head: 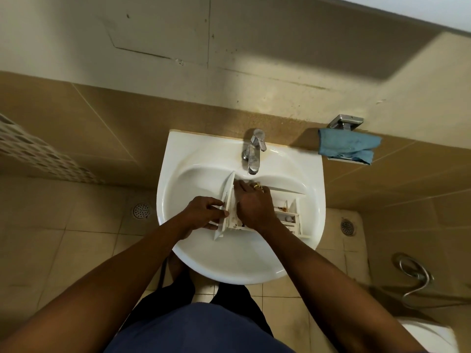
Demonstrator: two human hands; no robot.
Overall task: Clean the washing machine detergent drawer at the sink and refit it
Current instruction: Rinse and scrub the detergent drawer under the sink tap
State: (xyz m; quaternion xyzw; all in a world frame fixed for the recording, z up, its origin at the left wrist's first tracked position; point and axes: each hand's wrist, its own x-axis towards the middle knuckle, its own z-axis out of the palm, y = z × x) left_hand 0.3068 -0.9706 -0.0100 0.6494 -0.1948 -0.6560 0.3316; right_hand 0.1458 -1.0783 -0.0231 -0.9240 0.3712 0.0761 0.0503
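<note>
The white detergent drawer (286, 212) lies across the basin of the white sink (198, 253), its front panel to the left and its compartments open upward. My left hand (204, 212) grips the front panel at its lower part, thumb and fingers curled round the edge. My right hand (251, 202), with a gold ring, reaches down into the drawer just behind the panel; its fingertips are hidden inside. The chrome tap (253, 151) stands directly behind the drawer, spout over the panel's far end.
A blue cloth (348, 146) hangs on a metal holder on the wall at the right. Floor drains (140, 210) sit on either side of the sink. A hose (413, 276) lies on the floor at the right, near a white toilet corner (433, 337).
</note>
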